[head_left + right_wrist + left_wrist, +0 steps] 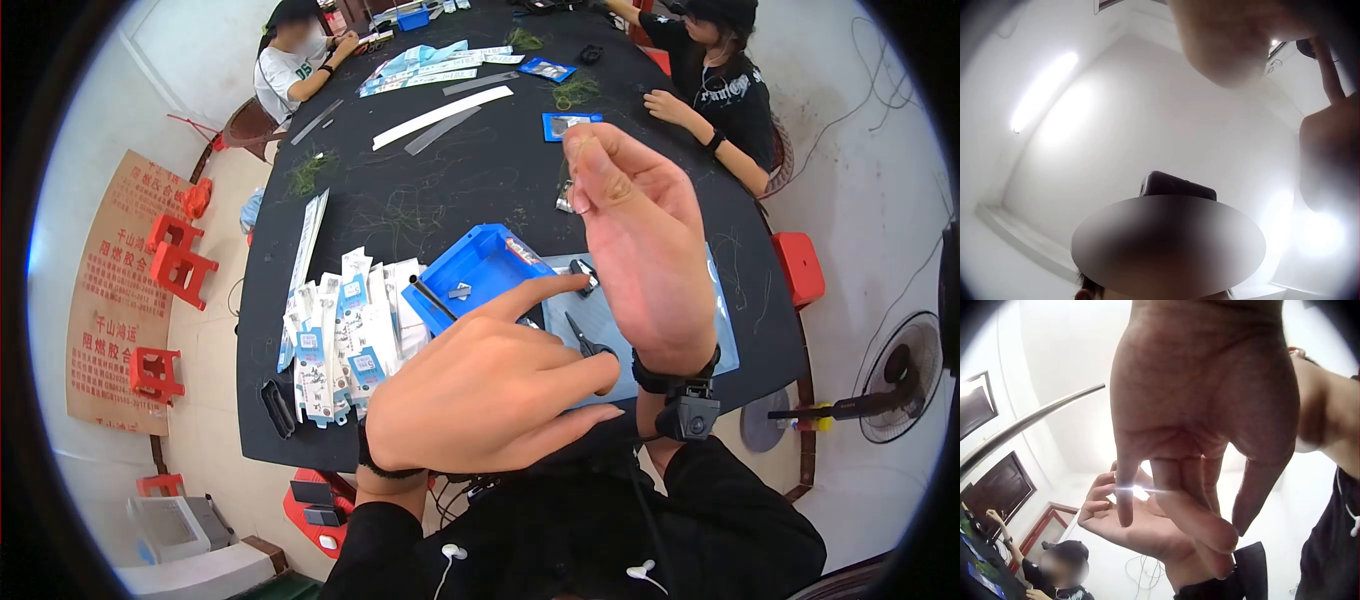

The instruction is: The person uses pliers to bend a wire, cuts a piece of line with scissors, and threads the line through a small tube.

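My right hand (655, 255) is raised above the table, palm in sight, thumb and index fingertips pinched together on what looks like a thin, faint line. Lower and to its left, my left hand (500, 385) shows its back. Its index finger is stretched out and the other fingers are bent, with nothing seen in them; in the left wrist view the left hand (1204, 394) hangs in front of the right hand (1147, 528). Beneath them lie dark scissors (580, 333) and a small black-and-silver object (584, 272) on a light-blue sheet (715, 345).
A blue tray (455, 255) with a dark tube (432, 298) across its rim stands beyond my left hand. Printed packets (325, 350) are heaped left of it. Green line tangles (405, 212) and white strips (440, 118) lie farther off. Two people (725, 100) sit across the table.
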Motion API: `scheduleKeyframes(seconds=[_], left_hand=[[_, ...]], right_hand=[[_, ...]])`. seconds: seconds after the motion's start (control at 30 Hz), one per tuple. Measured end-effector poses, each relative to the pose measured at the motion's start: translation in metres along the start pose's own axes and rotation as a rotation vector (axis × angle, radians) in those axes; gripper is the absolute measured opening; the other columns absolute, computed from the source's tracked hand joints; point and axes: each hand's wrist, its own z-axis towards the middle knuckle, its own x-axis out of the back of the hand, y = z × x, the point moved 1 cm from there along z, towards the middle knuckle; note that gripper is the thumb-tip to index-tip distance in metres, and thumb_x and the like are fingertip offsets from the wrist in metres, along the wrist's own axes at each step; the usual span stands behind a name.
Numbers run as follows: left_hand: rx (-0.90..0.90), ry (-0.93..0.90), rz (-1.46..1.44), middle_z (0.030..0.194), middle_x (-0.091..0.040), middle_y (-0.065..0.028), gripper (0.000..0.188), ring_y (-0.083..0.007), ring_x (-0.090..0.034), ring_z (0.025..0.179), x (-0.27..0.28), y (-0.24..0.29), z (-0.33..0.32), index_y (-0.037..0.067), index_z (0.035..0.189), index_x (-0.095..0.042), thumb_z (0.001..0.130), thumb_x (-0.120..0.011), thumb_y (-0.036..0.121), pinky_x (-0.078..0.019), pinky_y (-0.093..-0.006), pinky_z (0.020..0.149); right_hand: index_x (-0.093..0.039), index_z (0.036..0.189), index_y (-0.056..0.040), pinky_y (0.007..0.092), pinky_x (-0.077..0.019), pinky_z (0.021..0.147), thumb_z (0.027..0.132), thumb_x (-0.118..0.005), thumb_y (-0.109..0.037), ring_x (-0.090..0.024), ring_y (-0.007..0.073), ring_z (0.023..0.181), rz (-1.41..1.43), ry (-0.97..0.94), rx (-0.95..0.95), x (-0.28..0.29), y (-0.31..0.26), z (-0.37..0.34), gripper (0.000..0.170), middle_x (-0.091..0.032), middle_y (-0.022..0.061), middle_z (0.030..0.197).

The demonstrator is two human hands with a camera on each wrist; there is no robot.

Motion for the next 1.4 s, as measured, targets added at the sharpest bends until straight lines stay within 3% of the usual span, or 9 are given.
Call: scheduleKeyframes(seconds=[0.33, 0.6, 0.83, 1.0, 1.07, 1.13, 1.2, 1.27, 1.4], left_hand=[[-0.059, 0.042, 0.038, 0.064, -0.066, -0.0037, 0.016, -0.0206, -0.062, 0.058, -0.007, 0.002, 0.004, 0.010, 0.089, -0.072, 0.082, -0.083, 0.020, -0.0480, -0.0407, 0.089], [-0.078, 0.172, 0.162, 0.061, -0.065, -0.0008, 0.016, -0.0148, -0.054, 0.052, -0.006, 0.008, 0.004, 0.012, 0.080, -0.074, 0.074, -0.088, 0.018, -0.0329, -0.0319, 0.062], [-0.070, 0.452, 0.096, 0.057, -0.064, -0.0003, 0.016, -0.0153, -0.051, 0.047, -0.006, 0.017, 0.006, 0.009, 0.077, -0.075, 0.068, -0.087, 0.005, -0.0346, -0.0304, 0.059], [-0.026, 0.687, 0.060, 0.069, -0.071, -0.0071, 0.013, -0.0147, -0.062, 0.063, 0.004, 0.010, 0.008, 0.000, 0.080, -0.072, 0.070, -0.079, -0.005, -0.0443, -0.0292, 0.064], [-0.076, 0.664, 0.031, 0.081, -0.072, -0.0153, 0.018, -0.0175, -0.065, 0.071, 0.003, 0.004, 0.004, -0.003, 0.089, -0.069, 0.073, -0.077, -0.006, -0.0482, -0.0271, 0.063], [0.034, 0.831, -0.307, 0.090, -0.073, -0.0150, 0.026, -0.0223, -0.071, 0.073, 0.001, 0.006, 0.004, -0.004, 0.097, -0.070, 0.073, -0.080, -0.011, -0.0538, -0.0285, 0.070], [-0.018, 0.805, -0.372, 0.094, -0.070, -0.0194, 0.026, -0.0225, -0.070, 0.076, 0.004, 0.005, 0.000, -0.005, 0.100, -0.065, 0.077, -0.075, -0.013, -0.0563, -0.0289, 0.069], [-0.004, 0.790, -0.698, 0.083, -0.061, -0.0142, 0.025, -0.0143, -0.055, 0.064, 0.010, 0.009, 0.000, 0.003, 0.095, -0.053, 0.081, -0.073, 0.000, -0.0460, -0.0221, 0.054], [-0.118, 0.737, -0.925, 0.083, -0.056, -0.0078, 0.025, -0.0106, -0.050, 0.065, 0.019, 0.001, -0.002, 0.008, 0.093, -0.050, 0.085, -0.074, 0.007, -0.0433, -0.0231, 0.059]], right_hand=[[-0.069, 0.106, 0.0009, 0.0208, -0.0421, 0.081, 0.099, -0.070, -0.018, -0.053, 0.0049, 0.088, -0.045, 0.016, -0.039, -0.006, -0.003, -0.001, 0.020, -0.062, -0.0019, 0.094], [-0.068, 0.109, -0.0004, 0.0191, -0.0404, 0.077, 0.100, -0.068, -0.018, -0.049, 0.0034, 0.084, -0.017, 0.060, -0.096, -0.012, 0.003, -0.003, 0.019, -0.059, -0.0034, 0.090], [-0.069, 0.105, 0.0001, 0.0203, -0.0389, 0.071, 0.100, -0.068, -0.017, -0.049, 0.0033, 0.082, -0.098, 0.149, -0.082, -0.015, 0.011, -0.005, 0.018, -0.058, -0.0034, 0.090], [-0.070, 0.099, 0.0019, 0.0235, -0.0377, 0.069, 0.098, -0.070, -0.016, -0.049, 0.0052, 0.082, -0.208, 0.183, 0.028, -0.019, 0.015, -0.002, 0.018, -0.055, -0.0016, 0.091], [-0.070, 0.097, 0.0021, 0.0245, -0.0378, 0.069, 0.098, -0.070, -0.016, -0.050, 0.0059, 0.082, -0.238, 0.196, 0.042, -0.020, 0.015, -0.002, 0.018, -0.055, -0.0009, 0.092], [-0.071, 0.095, -0.0003, 0.0239, -0.0364, 0.069, 0.096, -0.071, -0.015, -0.049, 0.0060, 0.080, -0.254, 0.210, 0.062, -0.019, 0.015, -0.002, 0.014, -0.055, -0.0013, 0.090], [-0.072, 0.094, -0.0011, 0.0246, -0.0359, 0.069, 0.096, -0.072, -0.015, -0.049, 0.0066, 0.081, -0.318, 0.221, 0.072, -0.017, 0.016, -0.001, 0.014, -0.055, -0.0012, 0.089], [-0.072, 0.093, -0.0020, 0.0254, -0.0354, 0.069, 0.095, -0.072, -0.016, -0.049, 0.0072, 0.081, -0.382, 0.233, 0.082, -0.016, 0.017, 0.001, 0.014, -0.055, -0.0011, 0.088], [-0.072, 0.092, -0.0024, 0.0279, -0.0349, 0.071, 0.093, -0.073, -0.018, -0.049, 0.0090, 0.082, -0.486, 0.280, 0.198, -0.015, 0.015, 0.000, 0.015, -0.056, -0.0008, 0.086]])
